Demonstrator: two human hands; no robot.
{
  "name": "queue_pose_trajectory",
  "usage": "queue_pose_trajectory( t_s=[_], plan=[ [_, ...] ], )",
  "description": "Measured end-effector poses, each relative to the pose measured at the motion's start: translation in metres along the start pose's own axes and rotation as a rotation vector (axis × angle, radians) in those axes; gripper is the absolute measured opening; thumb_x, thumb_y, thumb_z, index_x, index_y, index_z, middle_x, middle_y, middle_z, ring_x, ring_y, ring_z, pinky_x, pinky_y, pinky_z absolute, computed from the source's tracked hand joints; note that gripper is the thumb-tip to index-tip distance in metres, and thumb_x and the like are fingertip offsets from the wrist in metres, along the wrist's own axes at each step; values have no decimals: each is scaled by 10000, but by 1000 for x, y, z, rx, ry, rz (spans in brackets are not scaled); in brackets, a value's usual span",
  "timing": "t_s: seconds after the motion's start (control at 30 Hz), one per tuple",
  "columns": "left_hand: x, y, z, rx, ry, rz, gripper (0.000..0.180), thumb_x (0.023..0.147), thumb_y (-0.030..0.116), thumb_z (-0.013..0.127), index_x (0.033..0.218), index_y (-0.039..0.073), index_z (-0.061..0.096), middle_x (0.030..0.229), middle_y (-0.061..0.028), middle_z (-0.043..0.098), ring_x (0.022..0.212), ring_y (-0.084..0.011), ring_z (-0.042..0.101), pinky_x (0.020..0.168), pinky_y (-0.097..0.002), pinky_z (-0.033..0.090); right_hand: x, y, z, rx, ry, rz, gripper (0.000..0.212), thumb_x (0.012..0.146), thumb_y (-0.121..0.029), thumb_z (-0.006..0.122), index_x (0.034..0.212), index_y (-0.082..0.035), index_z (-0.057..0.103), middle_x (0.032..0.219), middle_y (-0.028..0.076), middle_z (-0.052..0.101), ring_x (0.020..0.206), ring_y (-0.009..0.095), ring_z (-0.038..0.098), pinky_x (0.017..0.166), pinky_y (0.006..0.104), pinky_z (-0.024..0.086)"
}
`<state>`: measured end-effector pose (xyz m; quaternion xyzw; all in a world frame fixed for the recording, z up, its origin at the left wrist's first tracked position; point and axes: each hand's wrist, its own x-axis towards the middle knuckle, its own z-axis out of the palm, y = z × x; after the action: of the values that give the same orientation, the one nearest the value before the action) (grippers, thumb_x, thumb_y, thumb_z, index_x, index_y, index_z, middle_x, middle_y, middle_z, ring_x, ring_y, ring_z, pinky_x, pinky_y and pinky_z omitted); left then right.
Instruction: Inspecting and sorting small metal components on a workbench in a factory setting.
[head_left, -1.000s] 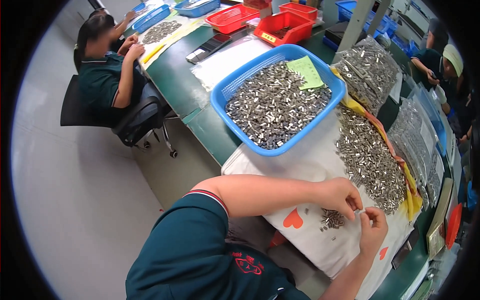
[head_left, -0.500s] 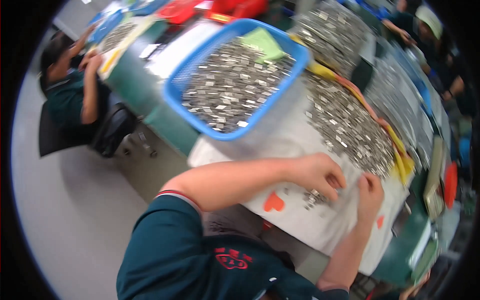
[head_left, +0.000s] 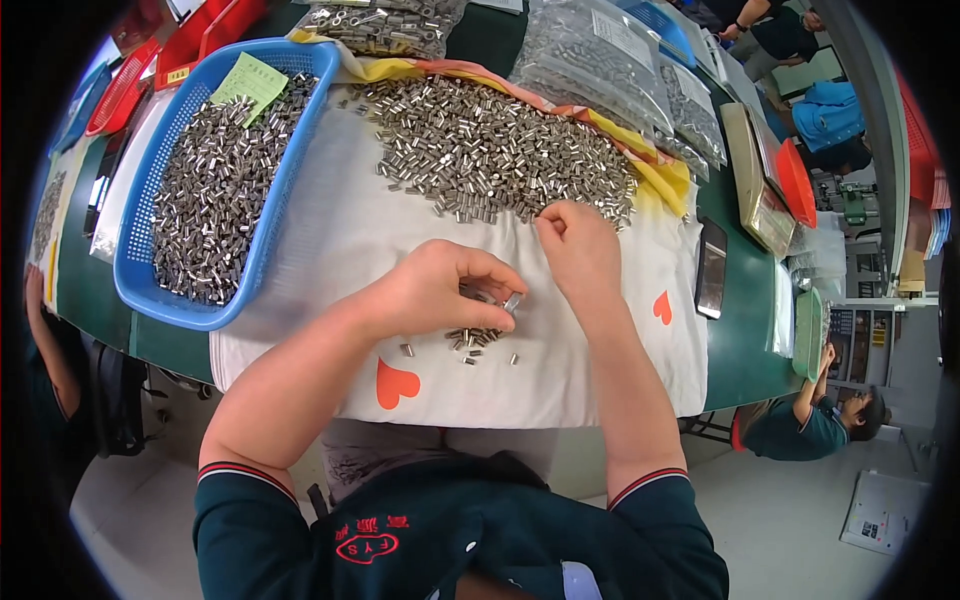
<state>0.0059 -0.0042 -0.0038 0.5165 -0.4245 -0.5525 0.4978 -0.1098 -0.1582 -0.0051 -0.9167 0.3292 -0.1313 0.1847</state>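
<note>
My left hand (head_left: 425,290) is curled over the white cloth, with small metal sleeves in its grip; one metal sleeve (head_left: 512,302) shows between thumb and forefinger. Just below it lies a small heap of the same shiny sleeves (head_left: 474,338), a few of them loose at its sides. At the near edge of the large sleeve pile (head_left: 490,145) is my right hand (head_left: 582,248), its fingers pinched together. Whatever those fingertips hold is hidden from view.
A blue basket (head_left: 265,235) full of sleeves and a green slip stands at left. A yellow-orange cloth roll (head_left: 505,82) borders the pile, with bagged parts (head_left: 590,60) behind. A phone (head_left: 711,268) lies at right. Co-workers sit nearby, one at right (head_left: 800,430).
The whole view has swung round, so the basket now appears farther left and the cloth is more level. My right hand is now farther out from my left, against the pile's near edge.
</note>
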Motion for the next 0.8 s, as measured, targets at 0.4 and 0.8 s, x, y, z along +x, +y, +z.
queue_pose_trajectory(
  t_s=[0.4, 0.8],
  plan=[
    [3, -6, -5, -175, 154, -55, 314, 731, -22, 639, 1033, -9, 556, 865, -26, 597, 785, -70, 564, 707, -201, 474, -21, -5, 3, 91, 67, -99, 54, 711, -46, 585, 760, -23, 582, 776, 91, 577, 705, 219, 565, 631, 310, 451],
    [5, -7, -6, -236, 201, -52, 335, 731, -29, 633, 1053, -34, 542, 867, -51, 603, 779, -95, 580, 710, -217, 488, -37, -26, -17, 657, -103, -137, 76, 685, 8, 609, 756, -13, 589, 738, 49, 584, 656, 133, 557, 577, 248, 449]
  ],
)
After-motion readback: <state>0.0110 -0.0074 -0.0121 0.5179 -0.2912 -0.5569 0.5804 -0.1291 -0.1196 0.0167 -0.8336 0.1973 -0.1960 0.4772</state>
